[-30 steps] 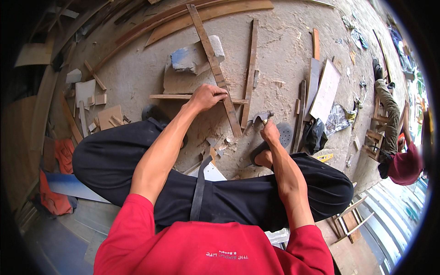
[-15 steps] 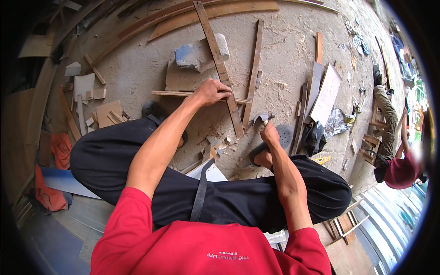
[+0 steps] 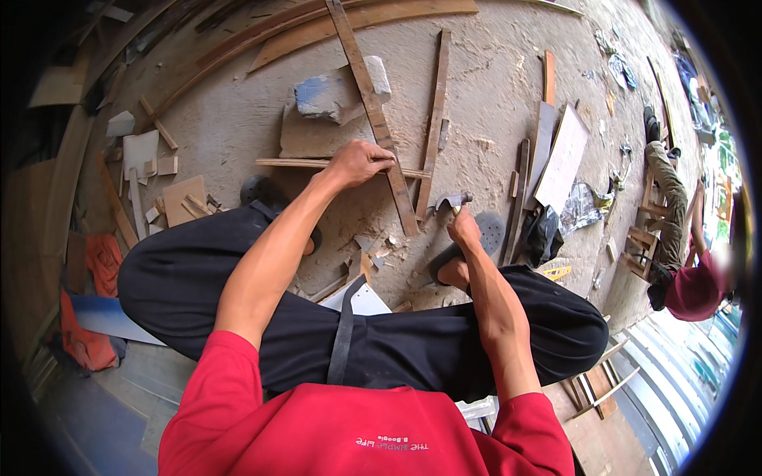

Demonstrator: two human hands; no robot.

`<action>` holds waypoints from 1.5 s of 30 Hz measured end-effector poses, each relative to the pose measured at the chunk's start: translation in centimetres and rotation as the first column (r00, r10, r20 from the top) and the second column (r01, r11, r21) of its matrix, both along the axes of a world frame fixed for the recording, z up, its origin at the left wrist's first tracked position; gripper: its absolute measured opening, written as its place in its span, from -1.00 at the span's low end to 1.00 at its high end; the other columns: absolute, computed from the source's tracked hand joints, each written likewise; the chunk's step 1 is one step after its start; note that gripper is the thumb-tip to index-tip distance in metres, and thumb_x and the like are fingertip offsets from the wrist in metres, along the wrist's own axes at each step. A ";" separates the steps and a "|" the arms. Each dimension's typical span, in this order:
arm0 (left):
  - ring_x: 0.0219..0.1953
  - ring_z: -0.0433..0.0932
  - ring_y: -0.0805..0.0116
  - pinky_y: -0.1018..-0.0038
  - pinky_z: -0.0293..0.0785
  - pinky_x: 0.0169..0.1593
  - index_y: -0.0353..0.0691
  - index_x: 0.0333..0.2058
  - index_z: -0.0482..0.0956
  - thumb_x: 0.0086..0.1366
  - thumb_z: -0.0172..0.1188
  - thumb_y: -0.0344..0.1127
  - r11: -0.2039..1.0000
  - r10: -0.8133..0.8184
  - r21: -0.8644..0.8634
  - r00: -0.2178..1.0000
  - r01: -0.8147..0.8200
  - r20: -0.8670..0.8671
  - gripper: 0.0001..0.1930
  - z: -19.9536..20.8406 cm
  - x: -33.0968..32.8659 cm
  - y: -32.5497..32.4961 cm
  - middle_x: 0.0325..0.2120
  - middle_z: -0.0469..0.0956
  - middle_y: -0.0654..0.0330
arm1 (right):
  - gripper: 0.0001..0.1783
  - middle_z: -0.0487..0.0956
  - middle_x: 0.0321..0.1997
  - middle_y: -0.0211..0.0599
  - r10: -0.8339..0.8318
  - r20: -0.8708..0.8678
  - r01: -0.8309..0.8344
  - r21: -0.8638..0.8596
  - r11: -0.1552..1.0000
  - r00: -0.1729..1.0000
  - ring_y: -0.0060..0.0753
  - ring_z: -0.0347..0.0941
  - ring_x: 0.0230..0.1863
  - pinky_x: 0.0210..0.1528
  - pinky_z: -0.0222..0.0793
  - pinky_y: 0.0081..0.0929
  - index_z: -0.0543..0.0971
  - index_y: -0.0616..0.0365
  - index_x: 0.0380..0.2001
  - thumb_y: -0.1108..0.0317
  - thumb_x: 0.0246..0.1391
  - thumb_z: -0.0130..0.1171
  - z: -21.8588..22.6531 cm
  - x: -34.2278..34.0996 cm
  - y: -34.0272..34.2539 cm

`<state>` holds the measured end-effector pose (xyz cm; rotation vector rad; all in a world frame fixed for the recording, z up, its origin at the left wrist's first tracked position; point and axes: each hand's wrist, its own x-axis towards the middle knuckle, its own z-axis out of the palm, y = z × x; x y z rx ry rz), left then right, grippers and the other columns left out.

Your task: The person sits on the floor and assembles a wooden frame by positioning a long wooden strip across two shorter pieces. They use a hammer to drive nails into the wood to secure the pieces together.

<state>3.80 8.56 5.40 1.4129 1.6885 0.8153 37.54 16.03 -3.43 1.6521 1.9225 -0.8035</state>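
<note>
My right hand grips a claw hammer by its handle, the metal head pointing away from me, low over the floor near my right sandal. My left hand is closed in a pinch at the spot where a long dark wooden strip crosses a thinner board. Whatever lies between those fingertips is too small to make out. The long strip passes over a pale block with blue paint. Another wooden strip meets the thin board's right end.
Wood scraps lie to the left, and long planks stretch across the far side. To the right are a white panel, dark strips and a black plastic bag. Another person is at the far right.
The whole view has shifted slightly. Both hands, the hammer and the strips keep nearly the same places relative to one another.
</note>
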 end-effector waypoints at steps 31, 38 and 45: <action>-0.27 0.64 0.23 0.34 0.53 -0.19 -0.07 -0.34 0.73 0.14 0.34 -0.22 0.878 0.174 0.473 0.969 -0.073 -0.174 -0.86 -2.6 0.9 -2.2 -0.34 0.69 0.29 | -0.66 0.50 -0.64 -0.21 -0.283 -0.693 0.250 -0.152 0.956 0.662 -0.37 0.44 -0.73 -0.68 0.36 -0.33 0.49 0.19 -0.08 0.18 0.22 0.12 18.5 -15.4 -5.9; -0.28 0.64 0.25 0.33 0.52 -0.19 -0.07 -0.35 0.73 0.15 0.34 -0.21 0.879 0.146 0.476 0.965 -0.025 -0.219 -0.87 -1.9 1.1 -2.2 -0.35 0.69 0.28 | -0.71 0.43 -0.65 -0.37 -0.269 -0.713 0.307 -0.080 0.948 0.647 -0.50 0.37 -0.75 -0.75 0.33 -0.42 0.48 0.22 -0.24 0.18 0.23 0.14 19.1 -15.6 -5.6; -0.27 0.63 0.23 0.32 0.51 -0.19 -0.07 -0.33 0.72 0.14 0.34 -0.20 0.863 0.117 0.504 0.960 0.028 -0.253 -0.85 -2.1 0.8 -2.0 -0.33 0.68 0.30 | -0.64 0.56 -0.58 -0.02 -0.268 -0.651 0.295 -0.072 0.953 0.710 -0.07 0.54 -0.59 -0.46 0.43 -0.16 0.52 0.17 -0.09 0.16 0.15 0.18 18.9 -15.2 -6.0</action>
